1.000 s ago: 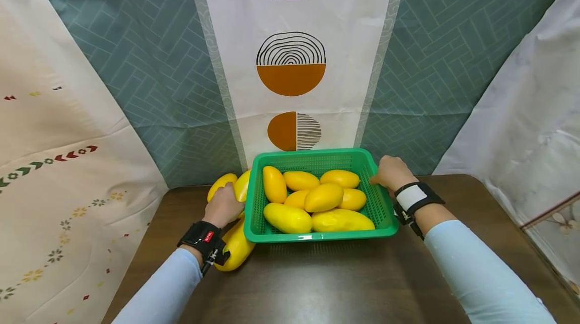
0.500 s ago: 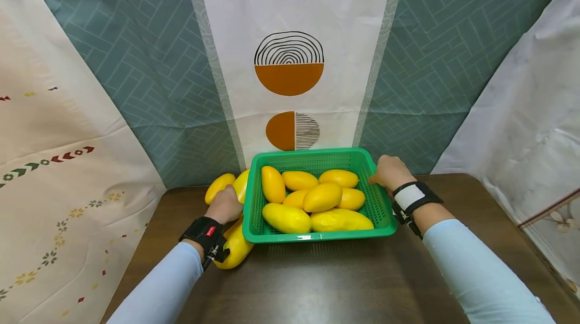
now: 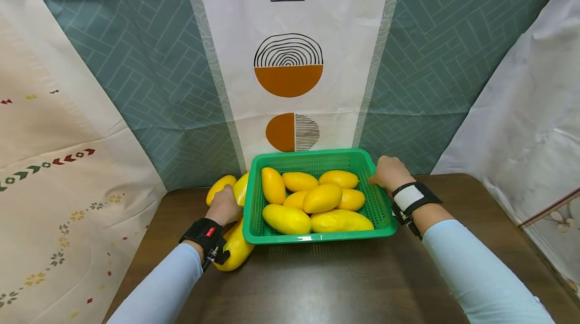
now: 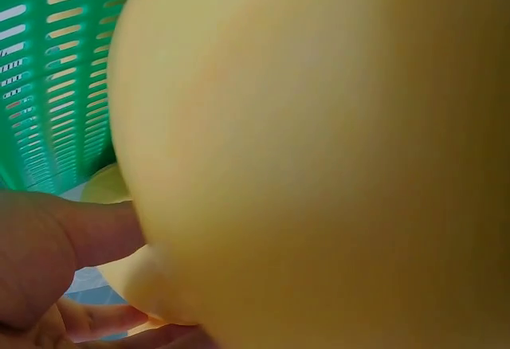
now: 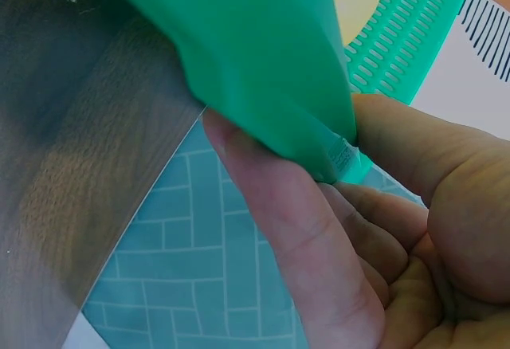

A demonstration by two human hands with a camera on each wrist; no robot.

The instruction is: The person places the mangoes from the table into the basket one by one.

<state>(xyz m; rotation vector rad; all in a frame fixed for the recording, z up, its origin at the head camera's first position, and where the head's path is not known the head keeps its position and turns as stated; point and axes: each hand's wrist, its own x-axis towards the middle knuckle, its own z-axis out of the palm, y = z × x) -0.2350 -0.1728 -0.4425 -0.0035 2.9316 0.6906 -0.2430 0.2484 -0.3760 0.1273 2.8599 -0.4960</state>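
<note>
A green slotted plastic basket (image 3: 317, 238) holds several yellow mangoes (image 3: 323, 198). At its right end my right hand (image 3: 392, 174) grips the rim, thumb over the top and fingers beneath, as the right wrist view shows. My left hand (image 3: 224, 206) is low beside the basket's left wall, among loose mangoes. Its thumb (image 4: 100, 229) and fingers hold a mango (image 4: 143, 281), mostly hidden behind a larger mango (image 4: 303, 142) that fills the left wrist view. That larger mango (image 3: 238, 248) lies under the left wrist in the head view.
Another loose mango (image 3: 219, 188) lies behind my left hand. Everything stands on a dark brown wooden table (image 3: 308, 288). A patterned cloth (image 3: 181, 77) hangs right behind the basket, with pale fabric (image 3: 77, 203) along the left side.
Both hands, the basket and the mangoes keep their places; only the head view shifts slightly.
</note>
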